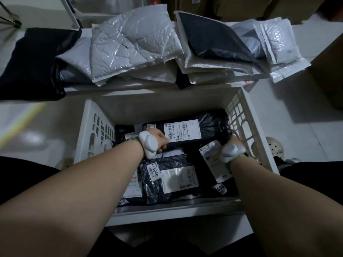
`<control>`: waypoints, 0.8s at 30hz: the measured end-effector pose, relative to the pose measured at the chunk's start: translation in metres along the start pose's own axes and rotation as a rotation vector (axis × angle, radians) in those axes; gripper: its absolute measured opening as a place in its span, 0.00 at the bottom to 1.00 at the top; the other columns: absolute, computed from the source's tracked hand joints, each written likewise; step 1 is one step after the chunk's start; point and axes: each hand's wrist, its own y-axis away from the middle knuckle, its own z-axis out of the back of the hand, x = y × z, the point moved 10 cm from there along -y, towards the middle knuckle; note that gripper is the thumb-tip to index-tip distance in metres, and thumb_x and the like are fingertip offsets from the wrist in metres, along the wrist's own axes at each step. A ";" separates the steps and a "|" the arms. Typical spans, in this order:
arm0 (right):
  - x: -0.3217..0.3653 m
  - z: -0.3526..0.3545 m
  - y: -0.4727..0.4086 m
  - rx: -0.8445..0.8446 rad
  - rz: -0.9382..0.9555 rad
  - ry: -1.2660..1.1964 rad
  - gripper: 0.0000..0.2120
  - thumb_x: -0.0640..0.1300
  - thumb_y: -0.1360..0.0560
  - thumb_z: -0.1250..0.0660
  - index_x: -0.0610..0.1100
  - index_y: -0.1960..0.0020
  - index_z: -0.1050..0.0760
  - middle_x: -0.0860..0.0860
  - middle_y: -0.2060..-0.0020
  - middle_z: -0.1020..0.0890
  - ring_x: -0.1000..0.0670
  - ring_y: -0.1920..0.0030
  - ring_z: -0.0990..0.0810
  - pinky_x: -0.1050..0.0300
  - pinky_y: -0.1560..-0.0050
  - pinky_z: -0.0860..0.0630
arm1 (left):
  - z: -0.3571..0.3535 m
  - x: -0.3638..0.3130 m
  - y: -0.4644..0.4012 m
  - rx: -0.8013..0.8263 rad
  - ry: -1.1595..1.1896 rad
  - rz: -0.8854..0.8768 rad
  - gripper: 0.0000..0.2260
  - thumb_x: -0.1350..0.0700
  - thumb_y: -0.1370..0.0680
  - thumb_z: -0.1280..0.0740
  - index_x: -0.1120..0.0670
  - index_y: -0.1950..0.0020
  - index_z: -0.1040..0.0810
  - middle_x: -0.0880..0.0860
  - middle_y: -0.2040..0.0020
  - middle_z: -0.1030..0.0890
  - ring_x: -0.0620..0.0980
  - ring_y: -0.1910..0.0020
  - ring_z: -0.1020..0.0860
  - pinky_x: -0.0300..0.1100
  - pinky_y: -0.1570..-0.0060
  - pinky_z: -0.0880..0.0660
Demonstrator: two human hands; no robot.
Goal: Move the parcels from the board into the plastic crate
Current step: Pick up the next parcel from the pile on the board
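Observation:
A white plastic crate [87, 127] stands on the floor before me, holding several black labelled parcels. A long black parcel [209, 127] with a white shipping label lies across the far part of the crate. My left hand [160, 140] grips its left end, and my right hand [231, 143] grips its right end near the crate's right wall. Both wrists carry white devices. Another dark parcel [167, 179] marked 3040 lies nearer to me in the crate. Beyond the crate, the white board [118, 88] bears several grey padded parcels [133, 45] and a black bag [35, 62].
Cardboard boxes stand along the back wall and at the far right [328, 71]. A pale perforated shoe [274, 147] sits on the tiled floor right of the crate. A metal stand leg [11, 17] shows at top left.

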 end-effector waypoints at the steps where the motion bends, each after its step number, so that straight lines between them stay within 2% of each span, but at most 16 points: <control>1: 0.010 0.004 0.000 -0.008 0.061 0.081 0.09 0.38 0.23 0.37 0.43 0.43 0.29 0.38 0.37 0.27 0.44 0.43 0.25 0.55 0.56 0.39 | -0.002 0.000 -0.001 0.005 0.002 0.004 0.04 0.57 0.20 0.38 0.58 0.50 0.27 0.51 0.65 0.25 0.46 0.72 0.31 0.27 0.84 0.37; 3: 0.033 0.010 0.001 -0.062 0.186 0.197 0.10 0.39 0.27 0.37 0.43 0.46 0.29 0.40 0.41 0.26 0.40 0.44 0.26 0.51 0.56 0.31 | -0.003 -0.001 -0.003 0.015 0.005 0.004 0.04 0.57 0.20 0.38 0.58 0.50 0.27 0.51 0.65 0.25 0.46 0.72 0.31 0.27 0.83 0.37; 4: 0.042 0.012 0.004 -0.094 0.223 0.230 0.11 0.40 0.28 0.37 0.43 0.45 0.28 0.41 0.42 0.27 0.38 0.44 0.27 0.50 0.52 0.28 | -0.004 0.000 -0.004 0.018 0.005 0.004 0.04 0.57 0.20 0.38 0.57 0.50 0.27 0.51 0.66 0.25 0.46 0.72 0.31 0.27 0.83 0.37; 6: 0.058 0.007 0.012 -0.111 0.325 0.285 0.12 0.39 0.29 0.39 0.44 0.45 0.27 0.43 0.44 0.26 0.38 0.44 0.26 0.51 0.48 0.26 | -0.004 0.000 -0.005 0.018 -0.002 -0.001 0.05 0.57 0.20 0.38 0.57 0.50 0.26 0.51 0.66 0.25 0.46 0.72 0.31 0.27 0.83 0.37; 8: 0.064 -0.025 0.018 0.113 0.398 0.307 0.16 0.36 0.26 0.40 0.45 0.41 0.24 0.45 0.43 0.22 0.41 0.42 0.23 0.55 0.44 0.26 | -0.002 0.002 -0.007 0.012 -0.025 -0.003 0.06 0.56 0.20 0.38 0.58 0.49 0.25 0.51 0.66 0.25 0.46 0.72 0.30 0.28 0.82 0.36; 10: 0.065 -0.058 0.031 0.348 0.465 0.356 0.19 0.34 0.24 0.41 0.47 0.37 0.24 0.48 0.39 0.22 0.46 0.36 0.25 0.59 0.36 0.31 | -0.002 0.004 -0.007 0.007 -0.039 0.001 0.06 0.56 0.20 0.38 0.58 0.49 0.25 0.51 0.66 0.25 0.45 0.72 0.30 0.28 0.82 0.36; 13: 0.065 -0.085 0.041 0.482 0.508 0.583 0.21 0.39 0.22 0.40 0.51 0.30 0.30 0.52 0.31 0.28 0.49 0.30 0.31 0.60 0.31 0.37 | 0.000 0.006 -0.008 0.008 -0.022 0.010 0.06 0.57 0.20 0.38 0.59 0.48 0.25 0.51 0.66 0.26 0.46 0.72 0.31 0.27 0.84 0.38; 15: 0.062 -0.086 0.037 0.459 0.490 0.709 0.24 0.42 0.22 0.39 0.52 0.27 0.35 0.51 0.28 0.33 0.48 0.28 0.35 0.59 0.29 0.39 | -0.001 0.005 -0.008 0.016 -0.017 0.011 0.05 0.57 0.20 0.39 0.58 0.49 0.27 0.51 0.66 0.26 0.46 0.72 0.31 0.27 0.84 0.38; 17: 0.053 -0.074 0.021 0.363 0.429 0.731 0.25 0.45 0.22 0.38 0.52 0.26 0.38 0.52 0.27 0.35 0.48 0.27 0.37 0.57 0.28 0.39 | -0.001 0.006 -0.009 0.018 -0.020 0.018 0.05 0.57 0.20 0.39 0.58 0.50 0.27 0.51 0.66 0.26 0.46 0.72 0.31 0.27 0.83 0.38; 20: 0.029 -0.061 -0.001 0.331 0.267 0.464 0.24 0.40 0.22 0.38 0.43 0.27 0.36 0.45 0.29 0.32 0.43 0.29 0.34 0.54 0.30 0.37 | -0.002 0.007 -0.011 0.019 -0.028 0.025 0.05 0.57 0.20 0.39 0.58 0.50 0.26 0.51 0.66 0.26 0.46 0.72 0.31 0.28 0.83 0.38; 24: 0.012 -0.056 -0.014 0.306 0.183 0.365 0.23 0.38 0.23 0.36 0.39 0.29 0.34 0.40 0.31 0.29 0.41 0.31 0.31 0.51 0.31 0.35 | -0.003 0.006 -0.013 0.027 -0.019 0.035 0.07 0.57 0.20 0.39 0.59 0.47 0.25 0.51 0.66 0.26 0.46 0.72 0.31 0.27 0.84 0.38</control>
